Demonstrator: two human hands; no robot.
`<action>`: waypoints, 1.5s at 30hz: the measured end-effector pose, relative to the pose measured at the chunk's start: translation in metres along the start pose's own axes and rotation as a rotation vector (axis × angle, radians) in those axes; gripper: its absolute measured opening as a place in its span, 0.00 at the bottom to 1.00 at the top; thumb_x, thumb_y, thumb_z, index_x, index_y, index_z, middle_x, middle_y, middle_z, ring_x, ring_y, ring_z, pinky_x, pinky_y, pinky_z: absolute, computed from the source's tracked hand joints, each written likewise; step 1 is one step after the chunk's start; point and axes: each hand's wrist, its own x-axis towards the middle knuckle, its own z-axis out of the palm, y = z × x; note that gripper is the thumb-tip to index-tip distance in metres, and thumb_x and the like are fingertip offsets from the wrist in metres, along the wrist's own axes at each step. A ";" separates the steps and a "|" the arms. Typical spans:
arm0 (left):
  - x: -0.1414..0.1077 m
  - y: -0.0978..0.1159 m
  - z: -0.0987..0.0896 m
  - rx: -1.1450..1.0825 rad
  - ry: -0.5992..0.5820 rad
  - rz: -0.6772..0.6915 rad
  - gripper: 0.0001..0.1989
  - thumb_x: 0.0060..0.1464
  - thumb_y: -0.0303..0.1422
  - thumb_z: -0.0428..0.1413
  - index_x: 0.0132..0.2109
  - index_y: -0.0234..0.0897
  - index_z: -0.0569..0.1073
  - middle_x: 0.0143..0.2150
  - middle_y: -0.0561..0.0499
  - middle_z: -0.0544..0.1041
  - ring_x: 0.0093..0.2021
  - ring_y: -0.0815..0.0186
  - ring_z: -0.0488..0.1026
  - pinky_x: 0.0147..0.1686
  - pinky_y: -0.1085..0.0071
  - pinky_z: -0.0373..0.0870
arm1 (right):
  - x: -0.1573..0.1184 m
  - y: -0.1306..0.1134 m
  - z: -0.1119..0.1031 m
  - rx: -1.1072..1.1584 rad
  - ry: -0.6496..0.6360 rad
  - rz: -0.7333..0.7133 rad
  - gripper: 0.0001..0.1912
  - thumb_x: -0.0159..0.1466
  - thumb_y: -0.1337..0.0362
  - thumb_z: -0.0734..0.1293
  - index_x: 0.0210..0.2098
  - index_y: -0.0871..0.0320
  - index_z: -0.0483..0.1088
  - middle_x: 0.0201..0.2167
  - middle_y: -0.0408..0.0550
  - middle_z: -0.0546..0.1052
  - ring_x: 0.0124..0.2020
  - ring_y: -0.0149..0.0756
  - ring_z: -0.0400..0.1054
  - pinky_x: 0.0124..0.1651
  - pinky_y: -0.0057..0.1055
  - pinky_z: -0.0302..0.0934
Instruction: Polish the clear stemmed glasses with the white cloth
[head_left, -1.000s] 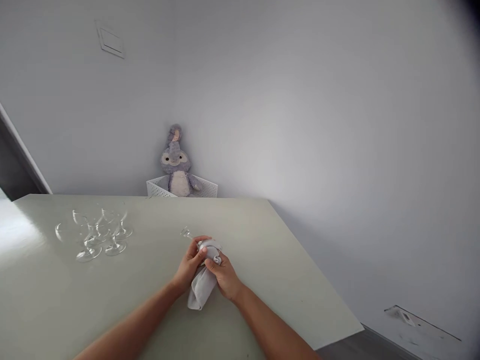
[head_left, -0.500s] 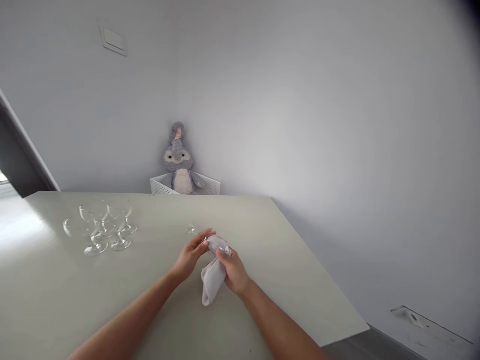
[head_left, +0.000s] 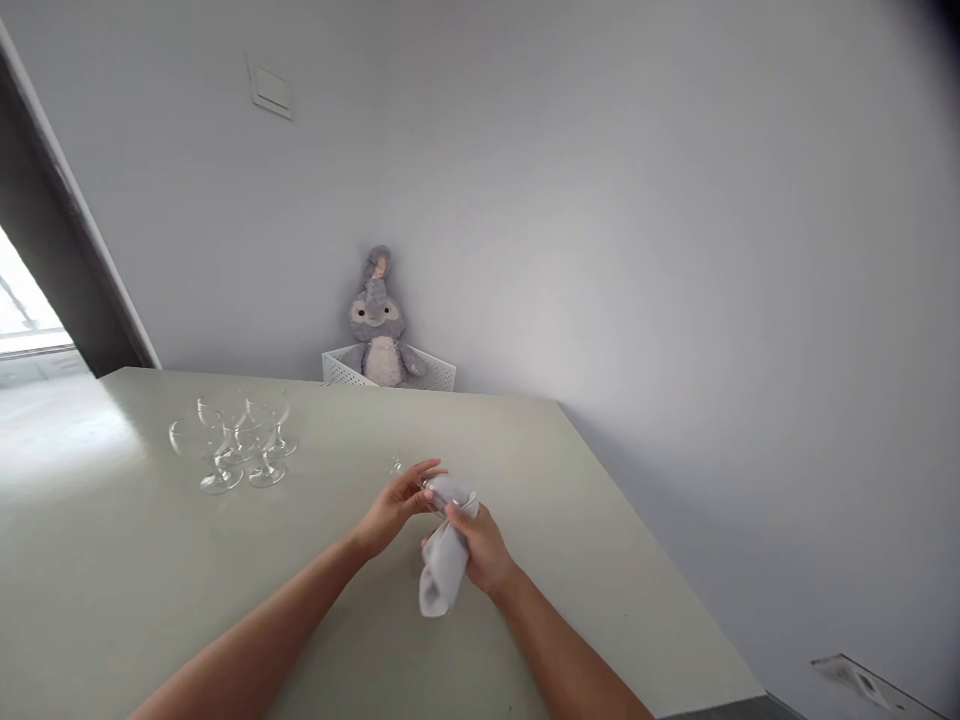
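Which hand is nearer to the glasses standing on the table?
Left. The left hand is to the right of the standing glasses, apart from them; the right hand, gripping the white cloth, is farther right.

On the counter (head_left: 600,560), glasses (head_left: 266,472) stand left of the cloth (head_left: 444,570); behind the cloth, a plush toy (head_left: 381,355) sits in a basket (head_left: 439,375).

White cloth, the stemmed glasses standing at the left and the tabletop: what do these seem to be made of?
Cloth: probably fabric, matte; it folds and droops.
Stemmed glasses: likely glass, see-through with glossy highlights, though clear plastic is possible.
Tabletop: smooth and semi-gloss, with bright light reflected at the left; laminate or coated glass, I cannot tell.
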 end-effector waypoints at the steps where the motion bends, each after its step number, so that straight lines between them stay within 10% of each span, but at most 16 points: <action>1: 0.001 -0.001 -0.002 -0.001 0.017 -0.021 0.23 0.50 0.41 0.53 0.54 0.43 0.65 0.42 0.47 0.73 0.40 0.62 0.70 0.40 0.62 0.68 | -0.002 0.003 0.001 -0.126 -0.010 -0.070 0.20 0.52 0.54 0.67 0.41 0.58 0.69 0.25 0.45 0.73 0.22 0.34 0.67 0.27 0.30 0.60; 5: 0.002 -0.007 -0.006 0.164 0.068 -0.110 0.24 0.51 0.47 0.48 0.50 0.37 0.70 0.28 0.50 0.72 0.29 0.65 0.69 0.30 0.67 0.70 | -0.004 0.012 0.000 -0.504 0.077 -0.263 0.10 0.49 0.57 0.70 0.26 0.56 0.72 0.25 0.46 0.73 0.31 0.38 0.66 0.35 0.30 0.59; 12: -0.010 0.000 0.008 0.106 -0.043 0.026 0.24 0.52 0.40 0.52 0.56 0.44 0.62 0.41 0.49 0.72 0.43 0.62 0.67 0.47 0.63 0.63 | 0.002 -0.005 -0.002 0.152 0.138 0.099 0.21 0.52 0.50 0.67 0.37 0.61 0.69 0.21 0.45 0.72 0.20 0.33 0.65 0.24 0.30 0.59; 21: -0.005 -0.016 0.000 0.145 0.130 -0.036 0.20 0.53 0.45 0.47 0.46 0.37 0.70 0.32 0.49 0.71 0.32 0.65 0.68 0.34 0.68 0.68 | -0.006 0.017 0.003 -0.572 0.060 -0.326 0.11 0.54 0.56 0.67 0.33 0.55 0.74 0.29 0.46 0.75 0.33 0.39 0.66 0.39 0.33 0.59; 30: -0.009 -0.019 0.005 0.134 0.044 0.074 0.23 0.52 0.40 0.51 0.55 0.44 0.63 0.53 0.48 0.67 0.53 0.59 0.62 0.53 0.65 0.58 | 0.014 0.010 -0.009 0.368 0.035 0.058 0.16 0.50 0.57 0.70 0.34 0.60 0.70 0.22 0.42 0.72 0.18 0.28 0.61 0.25 0.28 0.60; 40: -0.001 -0.031 -0.005 0.104 0.177 -0.021 0.20 0.52 0.42 0.50 0.51 0.41 0.66 0.33 0.51 0.72 0.37 0.63 0.69 0.43 0.64 0.68 | -0.012 0.001 0.007 -0.547 0.037 -0.372 0.14 0.56 0.57 0.64 0.40 0.53 0.72 0.36 0.44 0.74 0.39 0.38 0.65 0.47 0.34 0.56; 45: -0.001 -0.026 -0.003 0.124 0.197 0.051 0.22 0.51 0.43 0.51 0.52 0.42 0.66 0.49 0.47 0.70 0.46 0.59 0.67 0.46 0.63 0.65 | 0.000 0.008 0.004 -0.090 0.093 -0.184 0.18 0.54 0.54 0.66 0.38 0.61 0.71 0.27 0.46 0.74 0.27 0.35 0.66 0.33 0.31 0.61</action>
